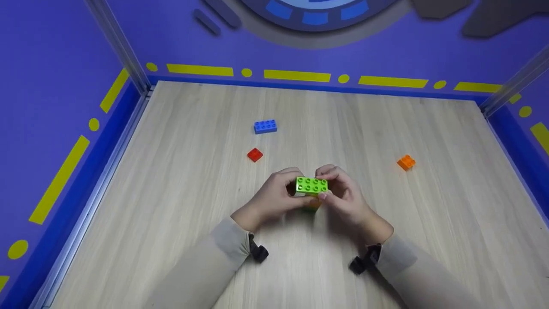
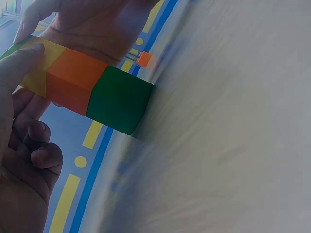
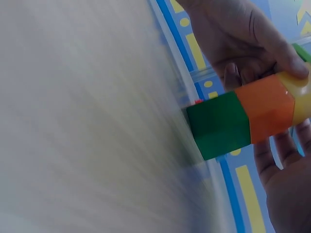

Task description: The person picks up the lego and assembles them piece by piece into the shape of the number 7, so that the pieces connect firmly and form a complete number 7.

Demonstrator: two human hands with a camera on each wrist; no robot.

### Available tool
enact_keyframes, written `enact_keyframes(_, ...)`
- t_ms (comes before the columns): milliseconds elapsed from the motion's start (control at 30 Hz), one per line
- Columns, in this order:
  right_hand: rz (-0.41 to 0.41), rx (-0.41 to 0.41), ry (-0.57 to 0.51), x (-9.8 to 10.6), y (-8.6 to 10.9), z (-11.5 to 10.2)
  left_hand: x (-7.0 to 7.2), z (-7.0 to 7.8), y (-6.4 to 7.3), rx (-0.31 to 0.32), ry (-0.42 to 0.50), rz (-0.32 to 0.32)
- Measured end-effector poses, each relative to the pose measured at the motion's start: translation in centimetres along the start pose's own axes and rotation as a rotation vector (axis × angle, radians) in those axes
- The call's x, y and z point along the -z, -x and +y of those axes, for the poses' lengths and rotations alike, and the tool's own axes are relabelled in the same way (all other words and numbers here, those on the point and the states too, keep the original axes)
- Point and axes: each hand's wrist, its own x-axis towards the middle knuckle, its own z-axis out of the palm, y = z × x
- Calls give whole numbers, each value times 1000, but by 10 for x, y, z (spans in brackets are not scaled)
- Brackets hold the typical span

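Note:
Both hands meet around an upright stack of toy building bricks near the middle of the table. A dark green brick (image 2: 121, 99) forms its base, close over the tabletop. Above it come an orange brick (image 3: 267, 109) and a yellow brick (image 3: 302, 99). On top is a light green brick (image 1: 312, 185) with two rows of studs. My left hand (image 1: 274, 195) grips the stack from the left, thumb on the yellow brick. From the right, my right hand (image 1: 345, 195) pinches the light green brick's right end between thumb and fingers.
A blue brick (image 1: 265, 126) and a small red brick (image 1: 255, 155) lie beyond the hands on the wooden table (image 1: 193, 141). Off to the right sits a small orange brick (image 1: 406, 162). Blue-purple panels (image 1: 55, 77) wall in the back and sides.

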Motion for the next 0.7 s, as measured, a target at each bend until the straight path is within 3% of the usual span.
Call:
enact_keyframes(133,-7,23,7,3,0,0,-1,2,-1,21,-20,-11)
enact_keyframes(367,-25,-7,21,2,0,0,8,5,3,74,-71,-47)
enact_keyframes(533,-34,-21,35,4,1,-2,15,7,7,56,-114,-63)
enact_keyframes(700,-36,-46,50,5,2,-6,22,14,11,23,-79,-24)
